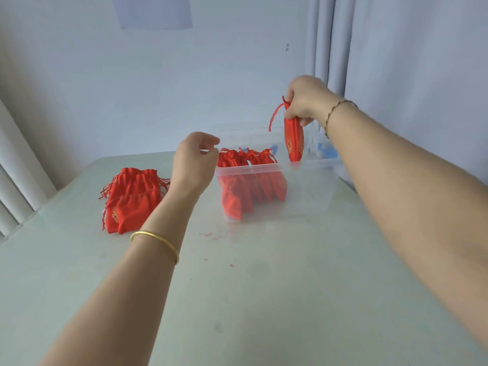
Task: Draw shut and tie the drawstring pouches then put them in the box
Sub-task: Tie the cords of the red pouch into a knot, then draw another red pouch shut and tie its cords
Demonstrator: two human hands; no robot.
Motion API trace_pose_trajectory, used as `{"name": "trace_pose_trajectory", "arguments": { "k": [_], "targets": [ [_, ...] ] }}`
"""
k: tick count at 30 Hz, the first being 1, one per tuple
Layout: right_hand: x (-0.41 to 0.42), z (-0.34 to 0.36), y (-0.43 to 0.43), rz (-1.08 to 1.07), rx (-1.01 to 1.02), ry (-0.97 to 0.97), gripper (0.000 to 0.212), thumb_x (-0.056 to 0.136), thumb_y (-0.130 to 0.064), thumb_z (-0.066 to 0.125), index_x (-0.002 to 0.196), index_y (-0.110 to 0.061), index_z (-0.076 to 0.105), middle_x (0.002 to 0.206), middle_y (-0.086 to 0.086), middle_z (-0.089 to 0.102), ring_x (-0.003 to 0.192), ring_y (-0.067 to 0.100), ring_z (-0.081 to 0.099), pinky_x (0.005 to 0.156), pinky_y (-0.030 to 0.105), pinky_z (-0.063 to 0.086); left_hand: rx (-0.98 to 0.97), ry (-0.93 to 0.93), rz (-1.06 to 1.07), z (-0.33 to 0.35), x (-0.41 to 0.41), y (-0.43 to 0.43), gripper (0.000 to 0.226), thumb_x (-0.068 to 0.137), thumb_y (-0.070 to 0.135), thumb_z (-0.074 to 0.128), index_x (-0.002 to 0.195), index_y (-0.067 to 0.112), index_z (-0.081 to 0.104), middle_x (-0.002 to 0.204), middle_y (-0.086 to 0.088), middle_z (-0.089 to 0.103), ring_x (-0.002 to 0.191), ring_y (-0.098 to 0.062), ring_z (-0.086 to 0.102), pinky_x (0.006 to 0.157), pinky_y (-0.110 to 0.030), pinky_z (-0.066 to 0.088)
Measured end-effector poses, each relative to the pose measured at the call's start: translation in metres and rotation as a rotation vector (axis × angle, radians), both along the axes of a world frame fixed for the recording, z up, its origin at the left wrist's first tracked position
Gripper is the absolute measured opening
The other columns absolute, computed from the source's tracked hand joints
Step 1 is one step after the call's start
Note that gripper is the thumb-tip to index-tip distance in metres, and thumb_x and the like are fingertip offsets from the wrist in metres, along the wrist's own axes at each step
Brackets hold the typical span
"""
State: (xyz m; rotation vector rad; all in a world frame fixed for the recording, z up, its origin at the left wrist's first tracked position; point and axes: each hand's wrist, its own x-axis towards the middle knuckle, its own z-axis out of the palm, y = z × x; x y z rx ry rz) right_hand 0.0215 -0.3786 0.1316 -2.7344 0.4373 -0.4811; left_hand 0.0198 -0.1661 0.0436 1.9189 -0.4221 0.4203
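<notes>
One red pouch (293, 143) is held in the right hand (306, 101), pinched at its gathered neck by thumb and curled fingers. A gold pattern is seen on its face, too blurred to be read. The body hangs straight down below the fingers, over the clear plastic box (311, 165); its lower tip is level with the near rim, and whether they touch cannot be told. A red drawstring (274, 116) trails from the neck, left of the fingers.

Box is set toward the far edge of the table (264, 286). Several tied pouches (248, 178) are stood upright in a row at its left end.

Left hand (192, 159) is raised just beside the box's left end, fingers loosely curled, nothing held.

A pile of flat pouches (134, 199) lies toward the far left corner, some with gold print. Red lint (211, 236) is scattered before the box.
</notes>
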Motion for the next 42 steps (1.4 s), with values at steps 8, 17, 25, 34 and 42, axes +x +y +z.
{"name": "trace_pose_trajectory", "arguments": {
  "k": [8,17,25,34,42],
  "targets": [
    [0.051,-0.063,-0.017,-0.024,0.004,0.55,0.021,0.089,-0.008,0.055,0.068,-0.01,0.052,0.051,0.002,0.063,0.037,0.008,0.058,0.072,0.027,0.047,-0.008,0.043,0.019,-0.013,0.019,0.001,0.028,0.085,0.003,0.045,0.105,0.015,0.062,0.104,0.005,0.058,0.079,0.002,0.052,0.062,-0.01,0.038],
    [0.021,-0.037,0.015,0.035,0.135,0.25,0.03,0.088,0.007,0.044,0.118,0.011,0.05,0.108,0.019,0.063,0.085,0.03,0.064,0.083,0.041,0.052,-0.007,0.076,0.321,-0.035,0.035,0.045,0.033,0.084,0.009,0.045,0.113,0.017,0.058,0.121,-0.004,0.054,0.111,-0.025,0.051,0.095,-0.039,0.043],
    [-0.049,-0.064,0.116,0.342,0.365,-0.299,0.023,0.085,0.005,0.04,0.092,-0.013,0.053,0.08,0.01,0.062,0.061,0.02,0.065,0.05,0.027,0.049,0.171,0.503,0.733,-0.101,0.045,0.121,0.058,0.087,0.03,0.062,0.13,0.003,0.035,0.137,-0.02,0.034,0.129,-0.037,0.029,0.102,-0.049,0.031],
    [-0.055,-0.138,0.159,0.445,0.41,-0.104,0.014,0.088,-0.001,0.046,0.093,-0.013,0.052,0.068,-0.005,0.053,0.067,0.021,0.067,0.058,0.033,0.052,0.137,0.409,0.727,-0.118,0.048,0.138,0.056,0.08,0.019,0.07,0.123,0.003,0.039,0.131,-0.019,0.044,0.126,-0.037,0.036,0.101,-0.045,0.034],
    [-0.056,-0.161,0.161,0.44,0.522,-0.019,0.007,0.088,-0.006,0.047,0.092,-0.011,0.05,0.075,0.001,0.056,0.061,0.018,0.064,0.058,0.04,0.054,0.176,0.263,0.629,-0.129,0.033,0.144,0.028,0.088,0.01,0.052,0.115,0.013,0.045,0.122,-0.015,0.046,0.105,-0.037,0.052,0.083,-0.042,0.041]
  ]
}}
